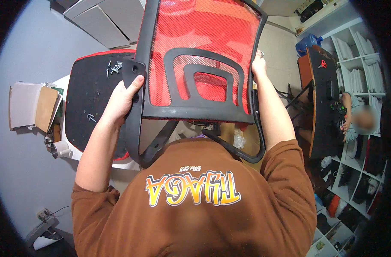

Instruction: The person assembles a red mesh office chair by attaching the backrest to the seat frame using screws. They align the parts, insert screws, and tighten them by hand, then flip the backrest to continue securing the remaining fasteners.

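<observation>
A chair backrest (204,53) with red mesh and a black plastic frame is held up in front of me, above my lap. My left hand (127,93) is closed round the black armrest (134,124) at its left side, thumb lying along the upper bracket with its holes. On the far right edge of the frame, my right hand (259,66) is closed, its fingers partly hidden behind the frame. The right armrest (260,141) hangs down near my right forearm. To the left lies an upturned black chair seat (86,94) with red edging, several loose bolts (115,68) and hex keys (91,117) on it.
The seat rests on a white table (73,150), beside a white mug (60,149) and papers in a folder (45,107). At right stand a dark desk (319,107) with red scissors (322,64), a seated person (354,107), white shelves (354,64) and a blue water jug (309,43).
</observation>
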The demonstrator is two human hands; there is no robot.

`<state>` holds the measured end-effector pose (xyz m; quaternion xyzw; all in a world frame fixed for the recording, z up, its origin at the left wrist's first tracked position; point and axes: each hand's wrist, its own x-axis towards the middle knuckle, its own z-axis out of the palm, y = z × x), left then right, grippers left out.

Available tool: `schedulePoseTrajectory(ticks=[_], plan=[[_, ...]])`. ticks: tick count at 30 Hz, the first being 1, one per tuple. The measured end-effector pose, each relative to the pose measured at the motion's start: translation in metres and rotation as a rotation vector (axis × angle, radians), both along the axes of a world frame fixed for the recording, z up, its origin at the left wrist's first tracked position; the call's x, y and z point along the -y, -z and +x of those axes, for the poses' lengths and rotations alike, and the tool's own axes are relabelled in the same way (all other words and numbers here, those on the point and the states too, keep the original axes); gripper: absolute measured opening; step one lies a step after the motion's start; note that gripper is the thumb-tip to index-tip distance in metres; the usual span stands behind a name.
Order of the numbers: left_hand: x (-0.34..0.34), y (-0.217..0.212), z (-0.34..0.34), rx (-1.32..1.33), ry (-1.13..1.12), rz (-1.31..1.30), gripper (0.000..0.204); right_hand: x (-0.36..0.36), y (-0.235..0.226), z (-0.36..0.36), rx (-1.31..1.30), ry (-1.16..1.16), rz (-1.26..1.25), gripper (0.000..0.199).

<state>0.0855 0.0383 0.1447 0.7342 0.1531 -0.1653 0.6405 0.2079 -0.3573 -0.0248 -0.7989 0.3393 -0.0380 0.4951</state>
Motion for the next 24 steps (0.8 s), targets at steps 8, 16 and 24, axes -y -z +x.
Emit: schedulePoseTrajectory(ticks=[8, 16, 24], plan=[[0.004, 0.007, 0.002, 0.071, 0.018, 0.000, 0.044, 0.013, 0.014, 0.010, -0.077, -0.031, -0.221, 0.070], [-0.008, 0.027, 0.011, 0.017, 0.057, -0.004, 0.038, 0.004, 0.000, -0.001, -0.002, 0.035, -0.153, 0.072], [-0.019, 0.029, 0.008, 0.031, 0.066, -0.127, 0.041, 0.007, 0.003, -0.004, -0.080, 0.070, -0.290, 0.076]])
